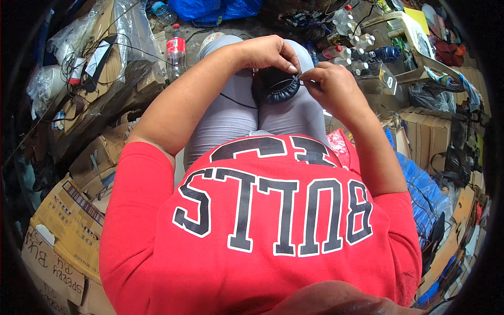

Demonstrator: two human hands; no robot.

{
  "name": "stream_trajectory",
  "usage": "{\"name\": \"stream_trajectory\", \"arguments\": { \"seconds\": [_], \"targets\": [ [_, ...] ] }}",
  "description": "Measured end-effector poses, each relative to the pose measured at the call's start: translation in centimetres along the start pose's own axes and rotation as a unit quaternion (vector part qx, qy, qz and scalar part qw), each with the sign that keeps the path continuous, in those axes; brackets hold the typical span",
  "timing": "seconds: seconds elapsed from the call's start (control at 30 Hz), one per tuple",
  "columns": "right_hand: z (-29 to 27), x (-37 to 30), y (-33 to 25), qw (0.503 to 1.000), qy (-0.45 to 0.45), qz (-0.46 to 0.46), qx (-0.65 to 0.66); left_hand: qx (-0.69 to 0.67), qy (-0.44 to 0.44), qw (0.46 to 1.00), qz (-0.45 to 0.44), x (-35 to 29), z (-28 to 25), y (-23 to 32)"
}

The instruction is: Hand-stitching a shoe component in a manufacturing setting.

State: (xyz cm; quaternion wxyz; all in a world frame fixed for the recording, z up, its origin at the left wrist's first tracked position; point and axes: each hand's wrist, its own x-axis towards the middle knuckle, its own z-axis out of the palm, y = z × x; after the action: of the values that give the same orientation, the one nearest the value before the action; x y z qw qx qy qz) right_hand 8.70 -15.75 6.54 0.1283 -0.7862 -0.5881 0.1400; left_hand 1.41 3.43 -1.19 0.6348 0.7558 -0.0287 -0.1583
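On my lap, between the grey trouser legs (226, 118), rests a black shoe-like piece (283, 95) with a puckered, curved edge and a thin pale line inside it. My left hand (270, 54) reaches over its far side, closed, thumb and fingers pinching at its upper right edge. From the right, my right hand (332, 81) meets it there, fingertips pressed together in a pinch. What lies between the right fingertips is too small to make out. A thin black cord (237, 101) runs across my left thigh toward the piece.
A red-capped bottle (176, 50) stands beyond my left arm. Several bottles (346, 55) cluster at the far right by a pale plastic chair (407, 34). Flattened cardboard (68, 215) lies at left, cardboard boxes (428, 136) at right. A blue bag (215, 10) sits at the far edge.
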Motion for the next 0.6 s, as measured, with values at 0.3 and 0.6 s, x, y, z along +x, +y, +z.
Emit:
{"name": "stream_trajectory", "arguments": {
  "seconds": [0.3, 0.6],
  "targets": [
    [2.9, 0.0, 7.7, 0.916, -0.131, 0.058, 0.375, 0.023, -0.022, 0.999, 0.021, 0.2, 0.0, 0.0],
    [4.4, 0.5, 8.7, 0.856, -0.142, 0.065, 0.494, 0.048, -0.013, 0.999, 0.021, 0.4, 0.0, -0.2]
  ]
}}
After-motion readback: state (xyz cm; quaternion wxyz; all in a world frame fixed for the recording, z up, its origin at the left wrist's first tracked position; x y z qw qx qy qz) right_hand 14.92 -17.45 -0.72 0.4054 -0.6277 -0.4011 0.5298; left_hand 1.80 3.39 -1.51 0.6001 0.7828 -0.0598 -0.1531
